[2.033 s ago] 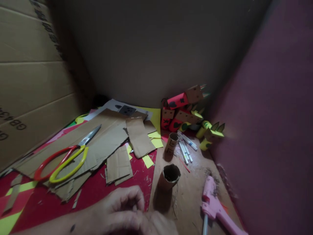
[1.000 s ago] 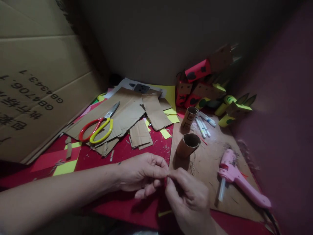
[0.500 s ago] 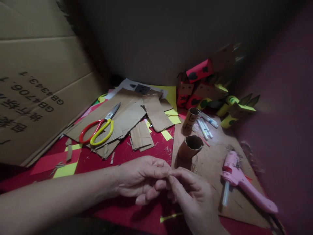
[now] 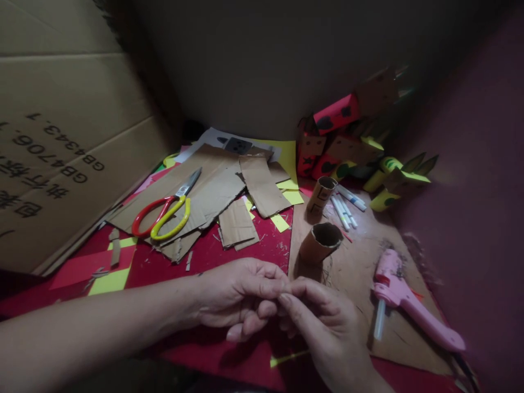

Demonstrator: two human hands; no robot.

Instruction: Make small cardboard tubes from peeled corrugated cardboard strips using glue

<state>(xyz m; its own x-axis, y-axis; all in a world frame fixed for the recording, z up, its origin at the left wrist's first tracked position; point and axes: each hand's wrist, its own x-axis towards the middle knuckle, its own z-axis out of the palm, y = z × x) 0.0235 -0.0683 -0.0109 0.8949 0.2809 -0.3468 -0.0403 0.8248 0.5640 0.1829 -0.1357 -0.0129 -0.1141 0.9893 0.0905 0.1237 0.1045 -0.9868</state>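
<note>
My left hand (image 4: 249,295) and my right hand (image 4: 321,322) meet low in the middle of the view, their fingertips pinched together. Whatever lies between them is too small or too hidden to make out. Just beyond my right hand, a short brown cardboard tube (image 4: 316,246) stands upright on a brown board (image 4: 360,273). Behind it stands a second cardboard tube (image 4: 322,197) with dark lines drawn on its side. To the right of my right hand lies a pink glue gun (image 4: 413,311), a clear glue stick at its left end.
Scissors (image 4: 166,213) with red and yellow handles rest on cardboard pieces (image 4: 213,185) to the left. Several white markers (image 4: 344,210) lie behind the tubes. Red and yellow paper figures (image 4: 335,114) are heaped at the back right. A large carton (image 4: 73,153) walls the left side.
Both hands stay pinched together in nearly the same place, with only slight finger movement. The view has shifted very slightly; nothing on the table has moved.
</note>
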